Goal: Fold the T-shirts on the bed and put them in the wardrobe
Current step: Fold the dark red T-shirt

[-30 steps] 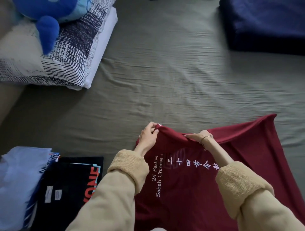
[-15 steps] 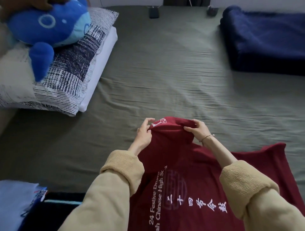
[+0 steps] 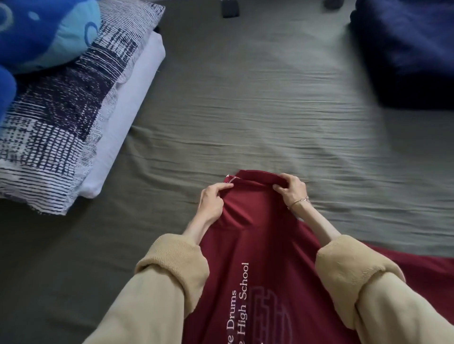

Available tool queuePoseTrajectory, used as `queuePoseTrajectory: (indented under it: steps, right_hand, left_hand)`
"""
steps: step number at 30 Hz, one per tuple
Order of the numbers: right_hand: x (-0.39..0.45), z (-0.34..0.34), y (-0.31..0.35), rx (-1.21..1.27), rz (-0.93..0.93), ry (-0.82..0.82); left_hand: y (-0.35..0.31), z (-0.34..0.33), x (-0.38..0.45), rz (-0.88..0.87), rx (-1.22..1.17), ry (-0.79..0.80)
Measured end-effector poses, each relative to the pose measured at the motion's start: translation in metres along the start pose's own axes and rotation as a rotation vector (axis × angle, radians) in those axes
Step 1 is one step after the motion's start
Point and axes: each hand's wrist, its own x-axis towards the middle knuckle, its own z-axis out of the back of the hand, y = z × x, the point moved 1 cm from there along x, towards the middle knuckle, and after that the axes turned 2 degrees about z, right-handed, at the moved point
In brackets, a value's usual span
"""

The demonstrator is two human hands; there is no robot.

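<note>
A patterned pillow [image 3: 61, 127], white with dark blue hatching, lies at the left, stacked on a plain white pillow [image 3: 137, 103] whose edge shows along its right side. A blue plush toy [image 3: 41, 32] with a lighter blue patch rests on the patterned pillow at the top left corner. A folded navy blanket [image 3: 407, 49] sits at the top right. Two small dark objects, one [image 3: 230, 8] near the top middle and another [image 3: 333, 3] further right, lie at the far edge; what they are cannot be told.
</note>
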Motion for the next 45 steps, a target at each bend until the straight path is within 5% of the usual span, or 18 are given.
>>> queuePoseTrajectory:
  steps: [10, 13, 18, 23, 29, 37, 45]
  right_hand:
    - [0.013, -0.004, 0.005, -0.007, -0.118, 0.069]
    - [0.022, -0.004, 0.010, -0.095, -0.017, 0.082]
    - [0.037, -0.004, 0.015, -0.012, 0.024, 0.044]
    - [0.049, -0.015, 0.012, 0.016, -0.027, -0.004]
    - [0.054, -0.029, 0.015, 0.017, -0.165, -0.093]
    - [0.033, -0.001, 0.003, 0.159, -0.032, -0.066]
    - [-0.036, 0.110, -0.110, -0.086, -0.136, 0.023]
  left_hand:
    - [-0.009, -0.015, 0.028, 0.225, 0.097, -0.027]
    - [-0.020, -0.012, 0.045, 0.364, -0.087, 0.055]
    - [-0.030, -0.009, 0.067, 0.439, -0.718, 0.086]
    - [-0.033, -0.023, 0.084, 0.485, -0.890, -0.092]
    - [-0.020, -0.021, 0.105, 0.619, -0.949, -0.125]
    - [-0.017, -0.042, 0.084, 0.402, -0.675, -0.184]
    - [-0.053, -0.089, 0.018, 0.035, 0.279, -0.265]
